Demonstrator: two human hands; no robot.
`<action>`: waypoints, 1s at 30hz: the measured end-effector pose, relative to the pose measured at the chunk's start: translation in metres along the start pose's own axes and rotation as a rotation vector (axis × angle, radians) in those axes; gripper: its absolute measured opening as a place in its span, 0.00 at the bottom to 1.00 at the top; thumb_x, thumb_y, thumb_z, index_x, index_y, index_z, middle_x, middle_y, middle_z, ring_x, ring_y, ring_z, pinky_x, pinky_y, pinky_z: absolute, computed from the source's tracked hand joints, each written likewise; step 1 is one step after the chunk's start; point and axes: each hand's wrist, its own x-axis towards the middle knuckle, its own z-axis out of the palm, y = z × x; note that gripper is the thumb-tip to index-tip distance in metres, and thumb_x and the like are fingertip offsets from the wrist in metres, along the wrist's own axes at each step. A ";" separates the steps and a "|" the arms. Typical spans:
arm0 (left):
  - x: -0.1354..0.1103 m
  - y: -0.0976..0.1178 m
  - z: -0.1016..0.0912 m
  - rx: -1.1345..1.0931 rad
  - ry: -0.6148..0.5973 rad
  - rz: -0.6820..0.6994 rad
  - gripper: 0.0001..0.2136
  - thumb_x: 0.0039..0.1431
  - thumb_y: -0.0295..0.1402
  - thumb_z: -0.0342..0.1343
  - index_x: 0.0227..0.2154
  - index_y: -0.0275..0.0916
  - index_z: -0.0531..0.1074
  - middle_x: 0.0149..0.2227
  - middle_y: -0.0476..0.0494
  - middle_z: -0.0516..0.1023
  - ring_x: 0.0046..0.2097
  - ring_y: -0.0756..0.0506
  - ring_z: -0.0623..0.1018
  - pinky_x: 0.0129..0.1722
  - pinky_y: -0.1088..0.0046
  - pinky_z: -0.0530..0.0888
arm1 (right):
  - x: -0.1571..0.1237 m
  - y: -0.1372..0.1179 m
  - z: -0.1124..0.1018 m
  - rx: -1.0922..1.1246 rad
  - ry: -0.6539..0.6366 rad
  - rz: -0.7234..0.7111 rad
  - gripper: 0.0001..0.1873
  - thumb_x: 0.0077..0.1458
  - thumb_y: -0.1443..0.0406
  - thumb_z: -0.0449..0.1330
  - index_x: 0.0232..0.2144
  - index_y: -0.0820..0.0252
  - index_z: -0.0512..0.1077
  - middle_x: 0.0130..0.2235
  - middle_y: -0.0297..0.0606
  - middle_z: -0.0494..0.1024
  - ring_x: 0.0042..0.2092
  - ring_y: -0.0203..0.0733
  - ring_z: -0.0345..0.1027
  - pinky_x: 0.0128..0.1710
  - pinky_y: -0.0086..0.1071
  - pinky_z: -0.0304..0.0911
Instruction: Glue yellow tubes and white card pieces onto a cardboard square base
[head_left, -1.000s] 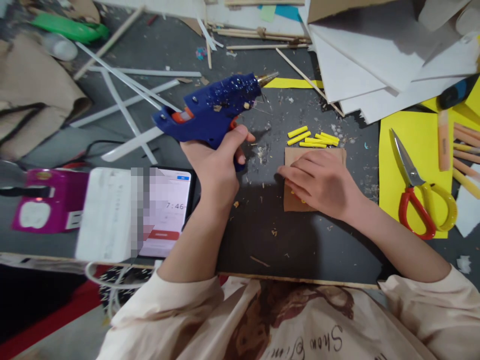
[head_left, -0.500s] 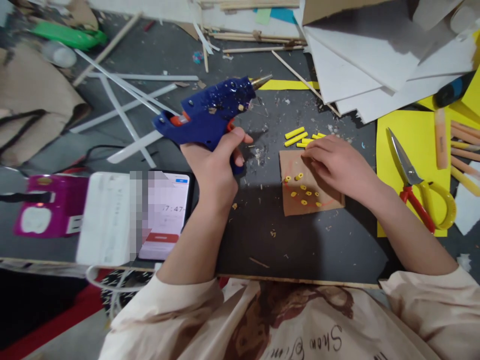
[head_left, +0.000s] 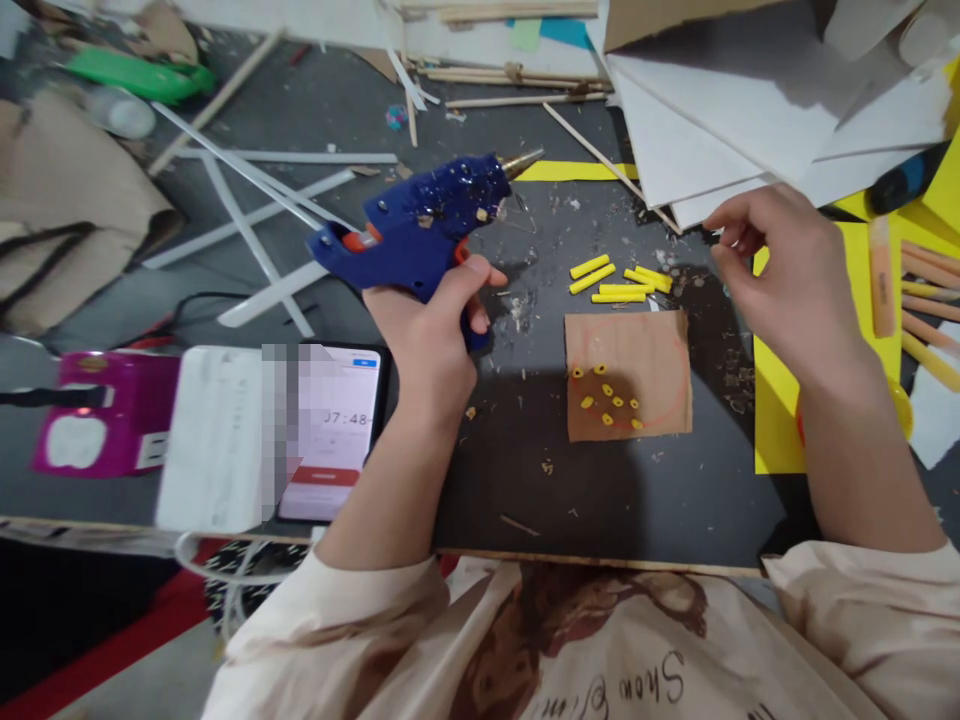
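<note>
My left hand (head_left: 431, 335) is wrapped round the handle of a blue hot glue gun (head_left: 427, 225), whose metal nozzle points to the upper right. Thin strands hang below the nozzle. To the right on the dark table lies a square of brown cardboard (head_left: 652, 345) with a faint red curved line. Several short yellow tube pieces (head_left: 607, 389) stand on its left half. Longer yellow tubes (head_left: 592, 279) lie just behind the cardboard. Above the table, right of these, my right hand (head_left: 791, 285) is raised with loosely bent fingers apart and nothing visible in them.
Scissors, mostly hidden by my right forearm, lie on yellow paper (head_left: 780, 420). White boards (head_left: 720, 130) are stacked at the back right. Clear glue sticks (head_left: 240, 240), a phone (head_left: 330, 440), a white box (head_left: 210, 440) and a purple block (head_left: 105, 410) lie at the left.
My right hand has lifted off the cardboard and moved right and away from me, uncovering the yellow tubes. The cardboard has shifted slightly towards me. The glue gun stays put.
</note>
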 end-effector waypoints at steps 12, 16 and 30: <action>0.001 -0.006 0.004 0.026 0.013 -0.042 0.06 0.40 0.30 0.63 0.19 0.37 0.71 0.21 0.48 0.75 0.17 0.55 0.68 0.14 0.76 0.54 | 0.028 -0.007 0.043 0.046 -0.282 -0.168 0.12 0.57 0.73 0.55 0.39 0.56 0.74 0.44 0.42 0.78 0.48 0.49 0.70 0.47 0.43 0.63; 0.001 -0.005 0.003 0.053 -0.019 -0.078 0.07 0.41 0.30 0.64 0.21 0.38 0.70 0.22 0.50 0.75 0.16 0.56 0.65 0.14 0.76 0.54 | 0.044 -0.011 0.059 -0.010 -0.378 -0.258 0.08 0.55 0.71 0.59 0.38 0.59 0.74 0.43 0.43 0.76 0.47 0.50 0.69 0.45 0.42 0.63; 0.001 -0.010 0.001 0.071 -0.050 -0.064 0.08 0.44 0.32 0.65 0.22 0.38 0.69 0.22 0.51 0.76 0.16 0.56 0.65 0.14 0.77 0.56 | 0.069 -0.008 0.039 0.104 -0.330 -0.128 0.07 0.49 0.71 0.64 0.26 0.57 0.69 0.31 0.36 0.75 0.34 0.40 0.66 0.34 0.34 0.57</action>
